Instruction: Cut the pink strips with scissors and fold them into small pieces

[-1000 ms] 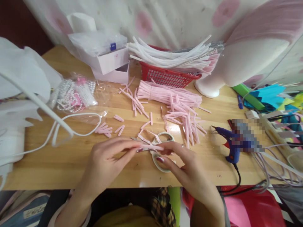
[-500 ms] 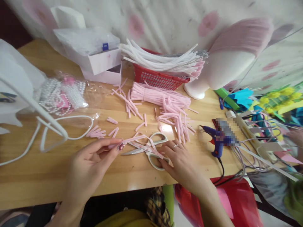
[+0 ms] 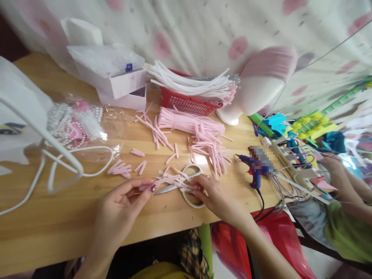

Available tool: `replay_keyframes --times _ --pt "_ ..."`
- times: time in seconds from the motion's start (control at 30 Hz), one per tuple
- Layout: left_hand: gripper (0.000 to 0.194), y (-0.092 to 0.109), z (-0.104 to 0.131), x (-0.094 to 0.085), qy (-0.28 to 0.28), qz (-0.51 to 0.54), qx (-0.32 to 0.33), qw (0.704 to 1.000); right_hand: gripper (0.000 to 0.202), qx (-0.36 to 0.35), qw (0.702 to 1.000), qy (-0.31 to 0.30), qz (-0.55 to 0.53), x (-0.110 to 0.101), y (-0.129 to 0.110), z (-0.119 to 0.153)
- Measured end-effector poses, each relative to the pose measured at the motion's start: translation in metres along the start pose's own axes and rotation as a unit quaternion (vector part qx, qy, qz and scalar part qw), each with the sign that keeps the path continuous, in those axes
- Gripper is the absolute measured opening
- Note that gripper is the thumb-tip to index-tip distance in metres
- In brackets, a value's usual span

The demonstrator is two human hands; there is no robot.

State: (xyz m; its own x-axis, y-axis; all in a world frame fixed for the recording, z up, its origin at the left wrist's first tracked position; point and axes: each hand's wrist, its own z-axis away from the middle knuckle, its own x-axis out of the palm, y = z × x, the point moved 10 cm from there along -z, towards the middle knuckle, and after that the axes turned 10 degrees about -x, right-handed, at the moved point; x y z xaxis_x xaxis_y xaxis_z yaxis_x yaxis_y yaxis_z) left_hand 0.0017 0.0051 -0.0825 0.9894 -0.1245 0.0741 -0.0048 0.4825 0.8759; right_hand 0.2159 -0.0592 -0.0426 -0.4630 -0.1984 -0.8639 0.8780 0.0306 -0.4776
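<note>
Between thumb and fingertips, my left hand (image 3: pixel 124 205) pinches a short pink fuzzy stem (image 3: pixel 168 179), which points right over the scissors. My right hand (image 3: pixel 213 193) is closed on the end of a thin patterned strip (image 3: pixel 180 185) beside the scissor handles. Beneath the strip, the white-handled scissors (image 3: pixel 190 201) lie with their blades pointing left, partly hidden. Cut pink pieces (image 3: pixel 119 168) rest left of the scissors, and bent pink stems (image 3: pixel 213 151) lie behind my right hand.
A bundle of pink stems (image 3: pixel 188 122) lies before a red basket (image 3: pixel 188 104) of white stems. Bagged beads (image 3: pixel 78 124) and a white cable are left. A blue glue gun (image 3: pixel 255 168), power strip and another person's hands are right; a foam head (image 3: pixel 258 93) stands behind.
The view has shifted, showing more of the person at the right. My right hand has closed its fingers more tightly around the strip. My left hand still holds the pink stem.
</note>
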Motion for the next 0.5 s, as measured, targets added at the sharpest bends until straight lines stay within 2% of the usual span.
replay_keyframes --times 0.1,0.2,0.27,0.37,0.43,0.5 --pt "0.024 0.000 0.003 0.003 -0.018 0.018 0.002 1.000 0.008 0.031 0.998 0.007 -0.050 -0.003 0.009 0.002" --pt "0.022 0.000 0.003 0.002 -0.019 0.022 0.010 1.000 0.011 0.042 0.998 0.020 -0.032 -0.014 0.014 0.007" --pt "0.023 0.000 0.001 0.001 -0.019 0.020 0.010 1.000 0.012 0.043 0.999 0.003 -0.001 -0.020 0.017 0.010" --pt "0.023 -0.002 -0.002 0.002 -0.040 0.016 0.007 0.999 0.026 0.027 0.999 -0.039 -0.009 -0.029 0.024 0.018" --pt "0.023 -0.003 -0.005 0.003 -0.054 0.015 0.007 0.998 0.030 0.030 0.999 -0.013 -0.036 -0.050 0.034 0.027" --pt "0.024 -0.004 -0.007 0.002 -0.062 0.015 0.006 0.998 0.036 0.060 0.997 0.044 -0.030 -0.080 0.050 0.043"
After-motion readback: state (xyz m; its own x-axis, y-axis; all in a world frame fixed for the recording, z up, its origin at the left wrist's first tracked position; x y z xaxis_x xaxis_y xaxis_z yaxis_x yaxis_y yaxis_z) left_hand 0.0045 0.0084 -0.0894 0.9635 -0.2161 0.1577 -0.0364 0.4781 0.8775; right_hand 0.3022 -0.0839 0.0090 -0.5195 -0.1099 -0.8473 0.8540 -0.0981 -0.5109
